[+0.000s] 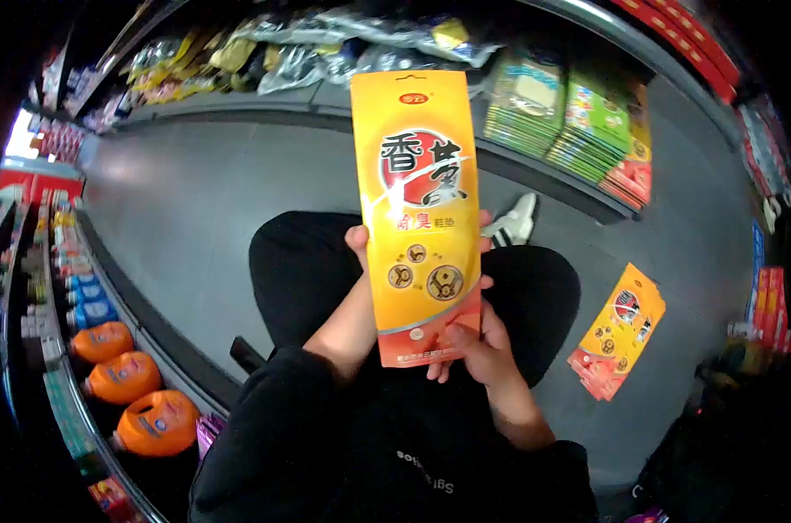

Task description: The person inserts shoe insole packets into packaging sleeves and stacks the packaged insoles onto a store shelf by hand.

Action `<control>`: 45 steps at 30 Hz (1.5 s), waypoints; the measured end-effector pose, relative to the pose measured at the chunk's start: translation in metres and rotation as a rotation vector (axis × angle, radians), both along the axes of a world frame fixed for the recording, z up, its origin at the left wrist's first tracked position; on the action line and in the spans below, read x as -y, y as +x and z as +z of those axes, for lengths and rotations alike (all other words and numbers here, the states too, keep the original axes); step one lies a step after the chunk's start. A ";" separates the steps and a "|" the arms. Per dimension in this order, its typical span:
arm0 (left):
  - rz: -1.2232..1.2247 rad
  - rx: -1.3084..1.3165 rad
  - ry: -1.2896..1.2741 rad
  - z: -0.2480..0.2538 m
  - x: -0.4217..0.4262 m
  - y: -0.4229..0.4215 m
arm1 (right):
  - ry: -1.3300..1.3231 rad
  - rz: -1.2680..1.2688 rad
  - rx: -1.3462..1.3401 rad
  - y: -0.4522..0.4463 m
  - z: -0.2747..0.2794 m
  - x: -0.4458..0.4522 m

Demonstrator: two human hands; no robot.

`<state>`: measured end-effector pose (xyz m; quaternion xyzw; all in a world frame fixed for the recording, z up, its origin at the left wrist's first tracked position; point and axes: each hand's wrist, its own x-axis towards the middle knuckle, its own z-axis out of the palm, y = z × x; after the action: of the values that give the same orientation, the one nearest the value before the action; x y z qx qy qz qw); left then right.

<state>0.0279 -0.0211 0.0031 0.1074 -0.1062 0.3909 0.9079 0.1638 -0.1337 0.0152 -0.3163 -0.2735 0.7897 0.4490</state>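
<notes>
A long yellow and orange packet [420, 218] with large dark characters on a red circle stands upright before my chest, its front towards me. On its left edge rests the thumb of my left hand [358, 244]; the rest of that hand is hidden behind the packet. My right hand [482, 344] grips the lower right part, with its thumb on the front and some fingertips showing below and beside the edge. Several matching packets [618, 331] lie in an overlapping pile on the grey floor to the right.
A low shelf [570, 179] ahead bears green packet stacks [526, 105] and plastic-wrapped goods [308, 65]. Along the left, a curved shelf holds orange bottles [157, 423] and blue ones [93, 305]. My bent knees and a white shoe [516, 220] are below the packet.
</notes>
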 end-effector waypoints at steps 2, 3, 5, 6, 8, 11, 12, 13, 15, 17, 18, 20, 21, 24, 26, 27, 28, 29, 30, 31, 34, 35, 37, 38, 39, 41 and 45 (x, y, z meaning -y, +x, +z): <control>-0.046 0.030 0.027 0.001 -0.002 0.018 | 0.055 -0.038 -0.017 0.013 0.002 0.003; -0.065 0.059 0.043 0.001 -0.005 0.030 | 0.065 -0.081 0.006 0.020 0.002 0.004; -0.134 0.018 0.041 0.008 -0.012 0.045 | 0.067 -0.100 -0.008 0.033 0.006 0.006; -0.149 -0.052 0.022 0.012 -0.013 0.059 | 0.055 -0.161 -0.046 0.043 0.008 0.007; -0.155 -0.181 0.071 0.020 -0.012 0.087 | 0.071 -0.243 -0.044 0.061 0.009 0.012; -0.155 -0.501 0.065 0.013 -0.015 0.102 | 0.104 -0.382 -0.034 0.086 0.005 0.022; -0.148 -0.680 0.074 0.019 -0.012 0.105 | 0.115 -0.446 -0.018 0.094 0.003 0.027; -0.244 -0.707 0.131 0.014 -0.016 0.111 | 0.126 -0.517 -0.046 0.105 0.002 0.027; -0.183 -0.846 0.381 0.021 -0.016 0.137 | 0.057 -0.677 0.018 0.130 -0.002 0.028; -0.255 -0.967 0.484 0.014 -0.024 0.148 | 0.058 -0.802 0.122 0.158 -0.008 0.020; -0.294 -1.037 0.649 0.010 -0.029 0.152 | 0.053 -0.846 0.171 0.172 -0.009 0.012; -0.283 -1.135 0.868 0.012 -0.033 0.164 | 0.046 -0.935 0.227 0.194 -0.015 -0.005; -0.283 -1.146 0.869 0.010 -0.036 0.169 | 0.059 -0.931 0.238 0.206 -0.015 -0.016; -0.244 -1.211 0.984 -0.003 -0.047 0.183 | 0.078 -0.841 0.234 0.230 -0.020 -0.045; -0.242 -1.236 0.951 -0.003 -0.052 0.193 | 0.068 -0.806 0.232 0.239 -0.021 -0.063; -0.238 -1.254 0.914 -0.005 -0.054 0.197 | 0.057 -0.772 0.238 0.242 -0.022 -0.071; -0.247 -1.263 0.907 -0.008 -0.057 0.200 | 0.044 -0.800 0.276 0.241 -0.021 -0.080; -0.232 -1.277 0.872 -0.011 -0.060 0.204 | 0.035 -0.797 0.267 0.245 -0.024 -0.086; -0.213 -1.290 0.837 -0.014 -0.063 0.207 | 0.039 -0.775 0.296 0.249 -0.026 -0.092; -0.208 -1.303 0.832 -0.014 -0.065 0.209 | 0.050 -0.750 0.321 0.251 -0.027 -0.098; -0.251 -1.287 0.682 -0.016 -0.069 0.217 | 0.024 -0.741 0.299 0.260 -0.034 -0.107; -0.228 -1.266 0.639 -0.021 -0.068 0.219 | 0.001 -0.746 0.275 0.263 -0.038 -0.108; -0.209 -1.247 0.596 -0.027 -0.067 0.224 | 0.000 -0.756 0.289 0.266 -0.040 -0.109; -0.192 -1.229 0.584 -0.029 -0.067 0.225 | -0.062 -0.830 0.277 0.266 -0.037 -0.107; -0.176 -1.211 0.571 -0.032 -0.067 0.227 | -0.124 -0.903 0.265 0.266 -0.037 -0.105; -0.172 -1.221 0.546 -0.032 -0.068 0.231 | -0.122 -0.924 0.388 0.271 -0.044 -0.096; -0.116 -1.236 0.469 -0.030 -0.074 0.243 | 0.015 -0.981 0.553 0.274 -0.050 -0.094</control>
<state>0.2710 0.0525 -0.0271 0.5010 0.3463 0.1744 0.7737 0.4377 -0.0399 -0.0346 -0.5983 -0.2075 0.3742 0.6774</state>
